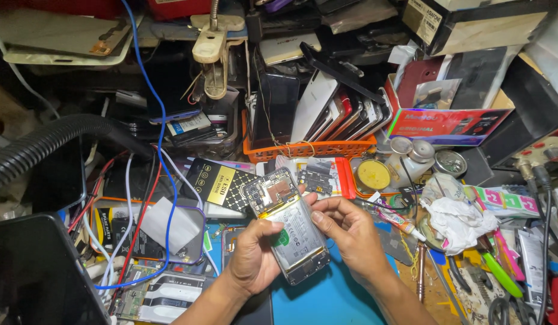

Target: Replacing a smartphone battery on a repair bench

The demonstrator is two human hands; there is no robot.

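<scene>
Both my hands hold an opened smartphone (286,224) with its back cover off, showing a silver battery and the circuit board at its top end. My left hand (253,256) cups it from below and on the left, thumb across the battery near a green sticker. My right hand (345,232) grips its right edge, fingertips on the battery's upper side. The phone is tilted, top end pointing up and left, above a blue work mat (327,298).
An orange basket (309,149) of upright phones stands behind. A black corrugated hose (44,144) and red, blue and white cables (161,180) run on the left. A dark tablet (38,271) lies bottom left. Crumpled tissue (453,216), a glue tube (399,221) and tools (501,274) clutter the right.
</scene>
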